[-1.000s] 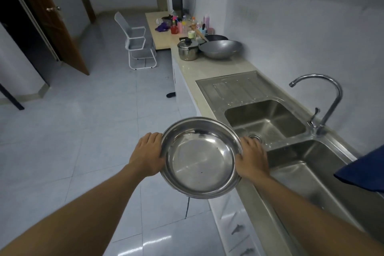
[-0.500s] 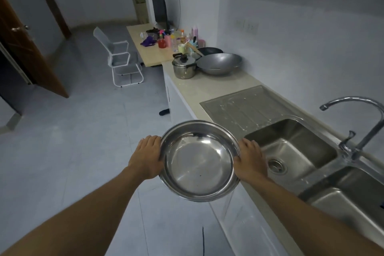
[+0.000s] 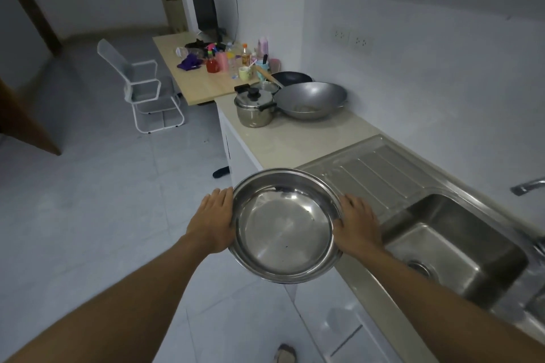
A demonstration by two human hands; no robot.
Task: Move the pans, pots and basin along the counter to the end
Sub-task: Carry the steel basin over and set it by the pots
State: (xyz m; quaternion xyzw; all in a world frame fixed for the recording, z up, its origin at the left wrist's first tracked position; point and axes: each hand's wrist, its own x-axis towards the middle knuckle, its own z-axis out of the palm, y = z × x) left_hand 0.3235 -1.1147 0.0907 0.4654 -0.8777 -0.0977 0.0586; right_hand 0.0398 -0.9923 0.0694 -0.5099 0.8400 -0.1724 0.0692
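Observation:
A round steel basin (image 3: 285, 225) hangs in the air in front of the counter's front edge, beside the sink's draining board. My left hand (image 3: 213, 221) grips its left rim and my right hand (image 3: 355, 222) grips its right rim. At the far end of the beige counter (image 3: 290, 140) stand a lidded steel pot (image 3: 255, 109), a large grey wok (image 3: 311, 99) beside it, a small glass-lidded pan (image 3: 267, 87) behind the pot and a dark pan (image 3: 292, 78) behind the wok.
A steel sink (image 3: 451, 247) with a draining board (image 3: 374, 174) lies to the right, a tap (image 3: 528, 186) at the frame edge. Beyond the counter a wooden table (image 3: 200, 82) holds bottles and cups. A white chair (image 3: 141, 88) stands on the tiled floor left.
I have walked along the counter toward its far end with the basin in both hands. The sink and tap have slid right and the pot and wok look nearer.

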